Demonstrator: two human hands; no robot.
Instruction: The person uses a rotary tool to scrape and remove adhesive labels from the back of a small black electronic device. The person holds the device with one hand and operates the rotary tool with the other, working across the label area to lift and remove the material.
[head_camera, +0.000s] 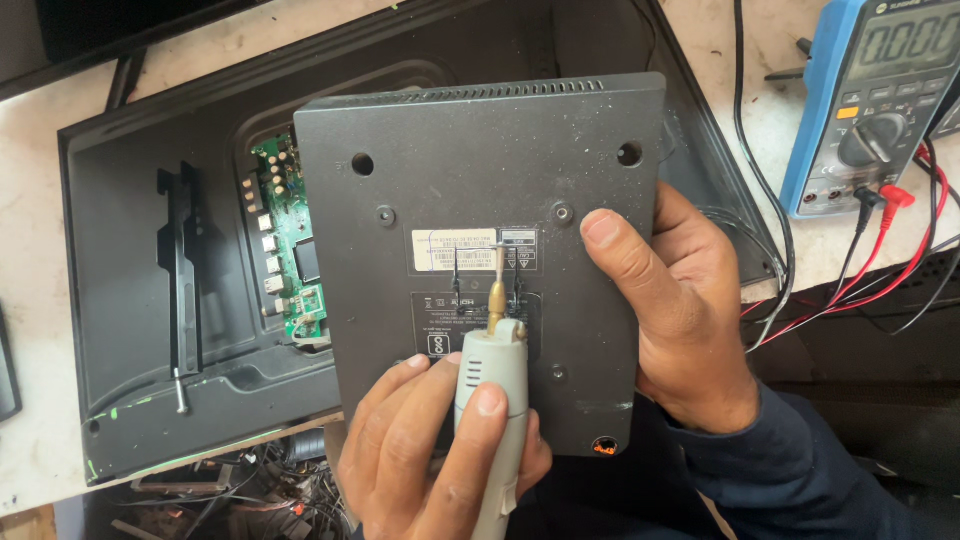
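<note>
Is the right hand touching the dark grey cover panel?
Touching. The head view shows the right hand gripping the dark grey cover panel at its right edge, thumb pressed flat on its face.

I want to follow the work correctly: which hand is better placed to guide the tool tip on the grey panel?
The left hand: its fingers wrap the pen-shaped tool, whose brass tip lies over the labels of the grey panel. The right hand is occupied gripping its right edge.
</note>
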